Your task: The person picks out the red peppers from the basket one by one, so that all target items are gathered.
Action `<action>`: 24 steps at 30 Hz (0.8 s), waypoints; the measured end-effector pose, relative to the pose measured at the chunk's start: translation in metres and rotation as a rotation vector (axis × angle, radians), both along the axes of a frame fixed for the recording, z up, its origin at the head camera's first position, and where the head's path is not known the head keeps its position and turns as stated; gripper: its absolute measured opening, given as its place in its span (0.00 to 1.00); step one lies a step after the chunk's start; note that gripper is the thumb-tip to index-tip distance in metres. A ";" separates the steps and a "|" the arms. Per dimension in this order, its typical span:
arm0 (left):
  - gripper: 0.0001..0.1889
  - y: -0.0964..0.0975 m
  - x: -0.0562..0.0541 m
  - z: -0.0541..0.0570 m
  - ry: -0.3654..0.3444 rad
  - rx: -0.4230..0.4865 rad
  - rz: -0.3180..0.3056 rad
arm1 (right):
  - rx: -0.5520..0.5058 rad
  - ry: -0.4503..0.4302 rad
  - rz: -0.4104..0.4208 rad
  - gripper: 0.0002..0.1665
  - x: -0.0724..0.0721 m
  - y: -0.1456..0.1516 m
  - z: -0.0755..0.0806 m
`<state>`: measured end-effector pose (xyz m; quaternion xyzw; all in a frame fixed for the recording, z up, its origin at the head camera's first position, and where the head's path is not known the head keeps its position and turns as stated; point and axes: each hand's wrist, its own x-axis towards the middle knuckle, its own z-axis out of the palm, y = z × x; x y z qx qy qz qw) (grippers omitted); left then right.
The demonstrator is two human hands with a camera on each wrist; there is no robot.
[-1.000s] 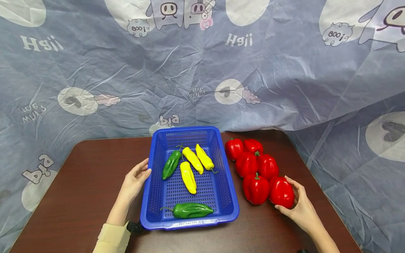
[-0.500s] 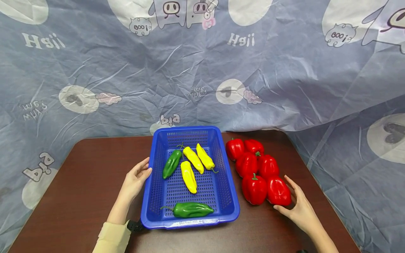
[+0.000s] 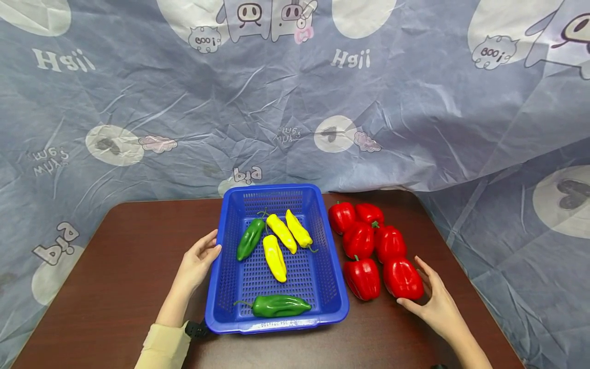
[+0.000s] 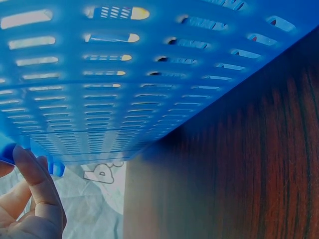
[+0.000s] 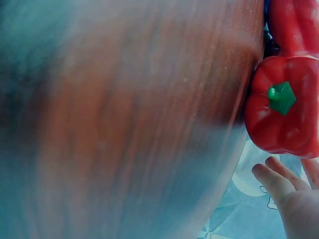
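Note:
My left hand [image 3: 195, 264] pinches the left rim of a blue plastic basket [image 3: 338, 287]; in the left wrist view the fingers [image 4: 35, 181] curl at that rim. Inside the basket lie several yellow and green peppers, among them a yellow pepper [image 3: 275, 259] and a long green pepper [image 3: 281, 306]. My right hand [image 3: 435, 305] is spread beside the nearest right red bell pepper [image 3: 403, 278], thumb at its lower edge. In the right wrist view its fingers [image 5: 274, 181] are fairly straight below a red bell pepper [image 5: 279, 127]; contact is unclear.
Several red bell peppers stand in two rough columns right of the basket, including one at the front left [image 3: 362, 279]. All rests on a dark wooden table [image 3: 124, 266]. A printed grey-blue cloth [image 3: 276, 102] hangs behind and along the right.
The two nearest red bell peppers have shifted left, the front left one closer to the basket, and a gap shows between them. My right hand moved slightly left; the left hand stayed put.

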<state>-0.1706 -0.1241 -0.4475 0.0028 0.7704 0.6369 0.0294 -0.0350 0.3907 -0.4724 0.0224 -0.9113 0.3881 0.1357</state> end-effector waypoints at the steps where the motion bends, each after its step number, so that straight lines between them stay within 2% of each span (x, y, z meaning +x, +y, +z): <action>1: 0.27 0.000 0.000 0.000 0.001 -0.002 0.001 | 0.001 0.002 -0.003 0.67 0.000 0.000 0.001; 11: 0.27 -0.001 0.000 0.001 0.004 -0.033 -0.013 | -0.051 0.016 -0.022 0.62 0.000 -0.004 0.022; 17: 0.27 -0.003 -0.001 0.004 -0.010 -0.091 -0.024 | -0.076 0.041 0.003 0.57 -0.009 -0.009 0.044; 24: 0.27 -0.004 -0.001 0.010 0.023 -0.199 -0.046 | -0.153 0.067 0.053 0.48 -0.022 -0.019 0.065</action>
